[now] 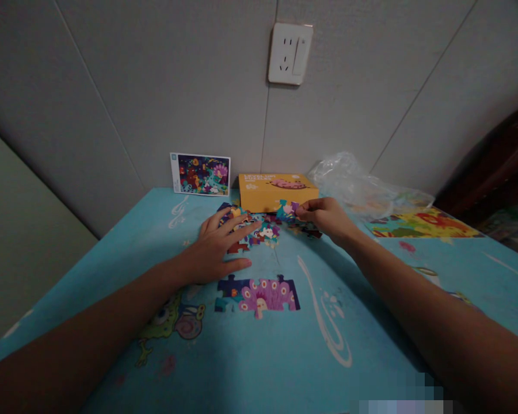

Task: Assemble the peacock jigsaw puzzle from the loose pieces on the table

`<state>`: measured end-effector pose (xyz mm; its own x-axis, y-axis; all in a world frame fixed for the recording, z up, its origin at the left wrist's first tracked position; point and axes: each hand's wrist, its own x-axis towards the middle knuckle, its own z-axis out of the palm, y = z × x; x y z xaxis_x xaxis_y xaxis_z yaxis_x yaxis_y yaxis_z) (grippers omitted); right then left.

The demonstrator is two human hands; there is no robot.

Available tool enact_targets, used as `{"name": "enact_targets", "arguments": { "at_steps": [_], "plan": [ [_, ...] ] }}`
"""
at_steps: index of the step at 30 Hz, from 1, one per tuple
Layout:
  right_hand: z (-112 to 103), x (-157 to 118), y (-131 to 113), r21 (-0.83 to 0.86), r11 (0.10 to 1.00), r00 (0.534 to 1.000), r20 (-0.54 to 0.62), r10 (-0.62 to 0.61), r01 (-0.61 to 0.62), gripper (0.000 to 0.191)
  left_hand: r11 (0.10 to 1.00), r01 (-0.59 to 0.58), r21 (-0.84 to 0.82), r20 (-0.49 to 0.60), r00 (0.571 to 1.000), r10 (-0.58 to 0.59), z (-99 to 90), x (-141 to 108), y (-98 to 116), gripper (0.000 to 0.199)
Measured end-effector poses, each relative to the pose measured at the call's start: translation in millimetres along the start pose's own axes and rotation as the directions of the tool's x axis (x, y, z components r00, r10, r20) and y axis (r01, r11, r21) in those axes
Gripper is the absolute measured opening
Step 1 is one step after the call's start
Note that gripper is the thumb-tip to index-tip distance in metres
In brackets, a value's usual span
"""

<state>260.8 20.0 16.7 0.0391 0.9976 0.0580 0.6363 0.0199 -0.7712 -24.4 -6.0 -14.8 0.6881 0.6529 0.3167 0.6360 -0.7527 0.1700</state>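
Several loose puzzle pieces (pixel 267 231) lie in a pile before the yellow box. My left hand (pixel 218 244) rests palm down on the pile's left part, its fingers spread. Between the thumb and fingers of my right hand (pixel 317 213) is a teal and purple puzzle piece (pixel 287 209), raised over the pile's right side near the box. Nearer to me, a joined section of puzzle (pixel 270 294) with a pink-purple peacock-like figure lies flat on the blue tablecloth.
Against the wall lean a picture card (pixel 204 174) and the yellow puzzle box (pixel 259 195). A crumpled clear plastic bag (pixel 358 187) and a yellow-orange picture sheet (pixel 427 224) lie at the right on the printed blue tablecloth (pixel 259 362).
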Motion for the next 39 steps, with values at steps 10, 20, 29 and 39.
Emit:
{"name": "enact_targets", "arguments": {
  "at_steps": [10, 20, 29, 39],
  "plan": [
    [25.8, -10.3, -8.8, -0.42, 0.861, 0.954, 0.043, -0.296, 0.286, 0.014, 0.999, -0.034, 0.004, 0.098, 0.995, 0.034, 0.6, -0.7, 1.0, 0.061],
    [-2.1, 15.8, 25.2, -0.543, 0.816, 0.976, 0.034, -0.214, 0.198, 0.016, 1.0, -0.025, 0.006, 0.117, 0.993, 0.024, -1.3, 0.2, 1.2, 0.06],
    [4.3, 4.4, 4.5, 0.088, 0.979, 0.978, -0.115, -0.174, 0.184, 0.023, 0.999, -0.042, 0.003, 0.084, 0.996, 0.041, 1.1, -0.4, -0.6, 0.064],
    [34.2, -23.1, -20.6, 0.457, 0.883, 0.965, 0.165, -0.204, 0.108, 0.041, 0.992, -0.107, -0.061, 0.074, 0.991, 0.112, -7.2, 0.7, 8.4, 0.081]
  ]
}}
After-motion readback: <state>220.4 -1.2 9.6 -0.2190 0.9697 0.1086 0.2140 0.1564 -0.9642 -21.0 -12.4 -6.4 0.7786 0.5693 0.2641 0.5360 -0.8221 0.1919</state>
